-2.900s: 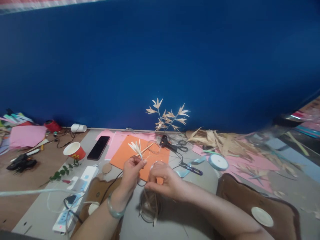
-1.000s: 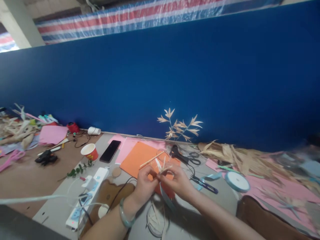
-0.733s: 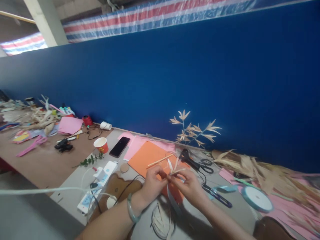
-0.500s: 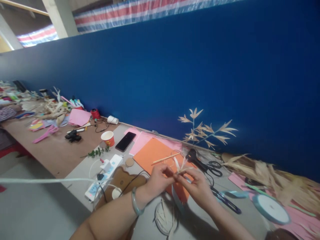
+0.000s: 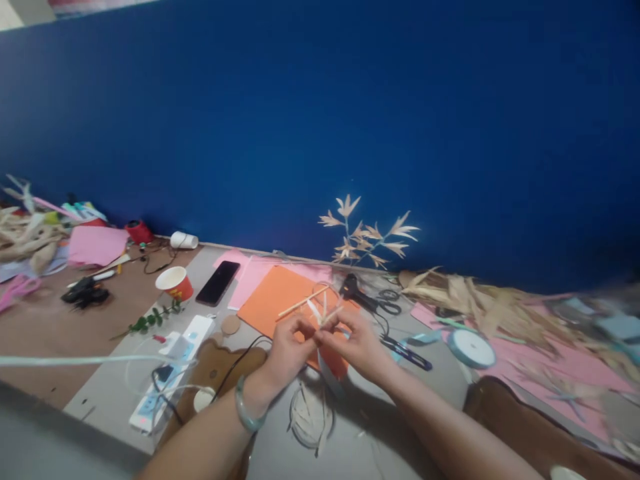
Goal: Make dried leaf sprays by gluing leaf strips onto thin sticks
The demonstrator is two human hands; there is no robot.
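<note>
My left hand (image 5: 286, 350) and my right hand (image 5: 356, 345) meet above the orange sheet (image 5: 273, 301). Both pinch the base of a small bundle of pale straw leaves (image 5: 323, 311) whose tips fan upward. A light blue ribbon (image 5: 327, 370) hangs down from the pinch. A thin wooden stick (image 5: 299, 304) lies on the orange sheet just behind my left fingers. A green bangle (image 5: 245, 413) sits on my left wrist. Below my hands a loose coil of straw strips (image 5: 309, 413) lies on the grey table.
A straw-leaf branch (image 5: 367, 237) stands against the blue wall. A black glue gun (image 5: 356, 291), scissors (image 5: 387, 300), snips (image 5: 406, 352) and a blue ribbon roll (image 5: 471, 347) lie right. A phone (image 5: 217, 283), red paper cup (image 5: 175, 283) and power strip (image 5: 167, 369) lie left. Dried husks (image 5: 475, 297) cover pink paper.
The view swung up and left, then dropped back down. My hands stayed pinched together on the straw bundle; earlier the left hand alone held it up while the right was lower.
</note>
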